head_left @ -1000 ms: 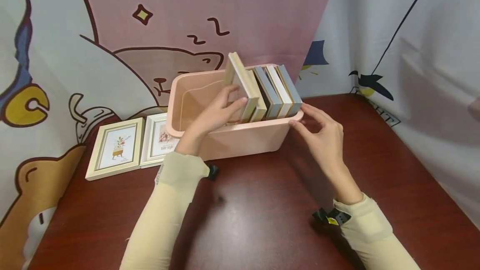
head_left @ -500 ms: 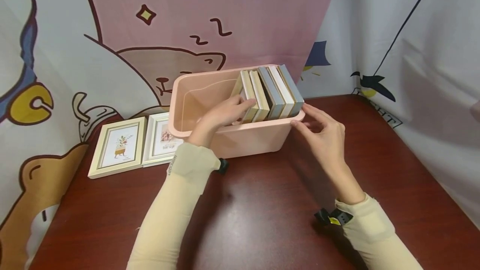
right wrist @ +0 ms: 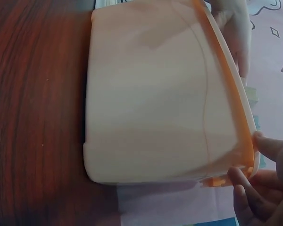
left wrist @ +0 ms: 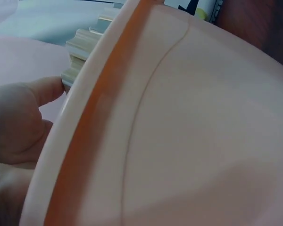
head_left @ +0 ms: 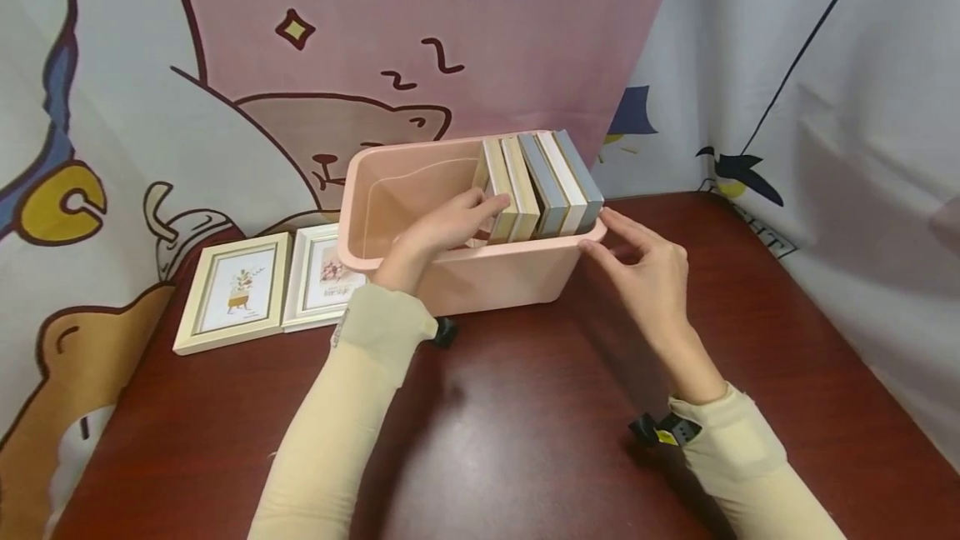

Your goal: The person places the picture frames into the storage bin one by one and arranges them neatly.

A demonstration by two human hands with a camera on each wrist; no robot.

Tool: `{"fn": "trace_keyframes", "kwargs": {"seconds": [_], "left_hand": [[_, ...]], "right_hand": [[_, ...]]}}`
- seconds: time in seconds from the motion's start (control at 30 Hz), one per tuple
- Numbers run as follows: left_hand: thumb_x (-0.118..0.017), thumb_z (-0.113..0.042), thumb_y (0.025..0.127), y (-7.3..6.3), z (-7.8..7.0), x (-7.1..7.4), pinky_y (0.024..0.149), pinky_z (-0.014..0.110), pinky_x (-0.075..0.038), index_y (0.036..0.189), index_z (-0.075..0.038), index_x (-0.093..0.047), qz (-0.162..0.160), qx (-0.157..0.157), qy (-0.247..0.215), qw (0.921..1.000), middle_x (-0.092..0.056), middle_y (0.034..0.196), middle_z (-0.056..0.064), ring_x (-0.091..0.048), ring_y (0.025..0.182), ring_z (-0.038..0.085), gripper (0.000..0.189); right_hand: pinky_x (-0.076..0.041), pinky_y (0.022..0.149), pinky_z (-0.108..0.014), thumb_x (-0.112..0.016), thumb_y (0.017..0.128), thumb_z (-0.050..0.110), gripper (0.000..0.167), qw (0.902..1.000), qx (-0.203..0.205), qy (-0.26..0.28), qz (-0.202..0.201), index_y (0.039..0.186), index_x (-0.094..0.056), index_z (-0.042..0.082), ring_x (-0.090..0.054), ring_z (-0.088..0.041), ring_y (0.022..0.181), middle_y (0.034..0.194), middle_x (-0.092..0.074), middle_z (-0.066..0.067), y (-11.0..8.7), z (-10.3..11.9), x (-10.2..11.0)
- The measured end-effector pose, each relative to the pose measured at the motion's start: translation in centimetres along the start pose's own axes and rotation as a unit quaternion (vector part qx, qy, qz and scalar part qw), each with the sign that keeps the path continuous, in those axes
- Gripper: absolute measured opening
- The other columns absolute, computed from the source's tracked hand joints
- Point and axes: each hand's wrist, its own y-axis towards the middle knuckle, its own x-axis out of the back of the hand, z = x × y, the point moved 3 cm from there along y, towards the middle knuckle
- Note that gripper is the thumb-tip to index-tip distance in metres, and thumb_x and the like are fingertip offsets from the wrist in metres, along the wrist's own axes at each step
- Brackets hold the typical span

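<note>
1. Dark red-brown table (head_left: pixel 525 440) nearest, with both sleeved forearms stretched across it.
2. Right hand (head_left: pixel 648 269), fingers relaxed, fingertips touching the right corner rim of the pink plastic bin (head_left: pixel 487 273); grasps nothing.
3. Left hand (head_left: pixel 438 232) reaches over the bin's near rim, fingers pressed flat against the leftmost frame (head_left: pixel 498 190); no curl around it.
4. Row of picture frames (head_left: pixel 543 182) stands on edge at the bin's right end, packed together.
5. Two framed pictures (head_left: pixel 270 290) lie flat, left of the bin.
6. Cartoon backdrop (head_left: pixel 300 65) behind.

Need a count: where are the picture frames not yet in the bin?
Head view: two picture frames lie flat on the table, left of the pink bin.
</note>
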Motion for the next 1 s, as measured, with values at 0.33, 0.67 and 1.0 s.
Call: {"fn": "trace_keyframes", "kwargs": {"seconds": [0.33, 0.67, 1.0], "left_hand": [[-0.043, -0.037, 0.106, -2.2, -0.1, 1.8, 0.088, 0.037, -0.053, 0.116, -0.002, -0.061, -0.053, -0.060, 0.058, 0.9951, -0.064, 0.119, 0.014, -0.062, 0.107, 0.029, 0.041], [-0.053, -0.022, 0.103, -5.7, 2.0, 7.5, 0.093, 0.034, -0.059, 0.122, 0.002, -0.061, -0.248, -0.114, -0.046, 0.9610, -0.069, 0.121, 0.019, -0.069, 0.103, 0.020, 0.032], [-0.056, -0.018, 0.100, -8.6, 6.6, 12.1, 0.076, 0.012, -0.057, 0.112, -0.011, -0.062, -0.418, -0.124, -0.124, 0.8913, -0.068, 0.091, -0.013, -0.068, 0.089, 0.005, 0.015]], "right_hand": [[-0.044, 0.068, 0.001, -0.083, 0.081, 0.030, 0.047, 0.9996, 0.005, -0.028, -0.005, 0.125, -0.071, 0.019, -0.071, -0.005, 0.087, 0.123, -0.072, 0.001, -0.1, -0.1, 0.0], [-0.041, 0.069, 0.004, -0.082, 0.083, 0.030, 0.047, 0.9998, 0.005, -0.019, 0.007, 0.127, -0.070, 0.018, -0.075, -0.026, 0.084, 0.125, -0.071, -0.001, -0.2, 0.0, 0.0], [-0.043, 0.069, 0.004, -0.082, 0.083, 0.028, 0.046, 0.9999, 0.009, -0.005, 0.006, 0.127, -0.070, 0.017, -0.075, -0.025, 0.080, 0.126, -0.071, -0.002, -0.1, -0.2, 0.0]]}}
